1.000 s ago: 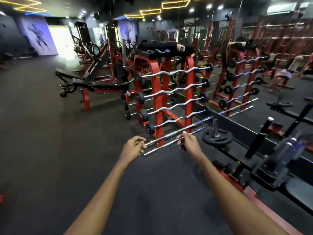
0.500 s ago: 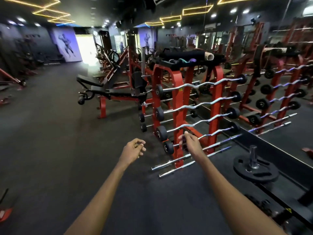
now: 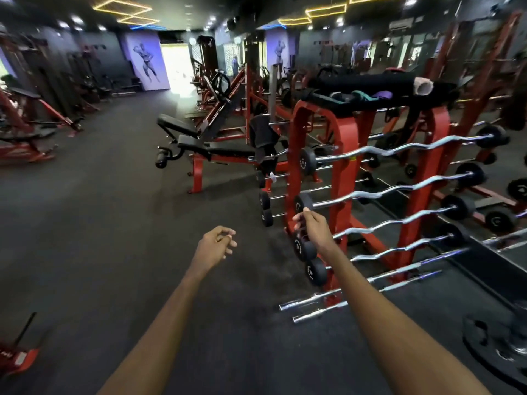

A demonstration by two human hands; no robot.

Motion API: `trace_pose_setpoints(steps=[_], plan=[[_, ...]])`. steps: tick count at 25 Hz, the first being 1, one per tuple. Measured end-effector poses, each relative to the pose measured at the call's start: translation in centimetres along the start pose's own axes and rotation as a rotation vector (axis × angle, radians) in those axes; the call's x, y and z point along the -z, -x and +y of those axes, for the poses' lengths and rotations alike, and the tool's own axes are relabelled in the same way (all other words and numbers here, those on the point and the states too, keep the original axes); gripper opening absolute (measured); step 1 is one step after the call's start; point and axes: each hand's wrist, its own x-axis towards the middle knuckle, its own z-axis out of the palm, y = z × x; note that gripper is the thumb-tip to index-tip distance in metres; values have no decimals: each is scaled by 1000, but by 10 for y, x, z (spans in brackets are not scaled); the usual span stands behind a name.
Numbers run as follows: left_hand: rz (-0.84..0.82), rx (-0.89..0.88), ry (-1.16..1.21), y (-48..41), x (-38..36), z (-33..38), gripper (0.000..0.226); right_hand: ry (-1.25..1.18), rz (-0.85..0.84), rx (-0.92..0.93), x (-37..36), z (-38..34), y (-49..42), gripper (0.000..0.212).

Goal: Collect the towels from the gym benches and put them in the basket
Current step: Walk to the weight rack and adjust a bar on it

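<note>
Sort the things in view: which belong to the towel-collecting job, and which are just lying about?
Job: left hand, right hand, both empty; black bench; dark cloth draped beside it, possibly a towel. No basket shows.
Lying about: red rack; curl bars; weight plate; rolled mat atop the rack.

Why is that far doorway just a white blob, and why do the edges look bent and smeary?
Head view: daylight overexposes the doorway; the wide-angle lens bows the barbell rack and ceiling lights; corners blur, while the left hand and right hand look sharp.
</note>
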Motion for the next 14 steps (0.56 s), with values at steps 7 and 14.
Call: trace_pose_setpoints(steps=[7, 14], plan=[[13, -30, 1, -176, 65, -21, 24, 35, -14, 13, -104, -11, -156, 45], [26, -51, 1, -332, 105, -33, 21, 33, 16, -3, -171, -25, -294, 43]])
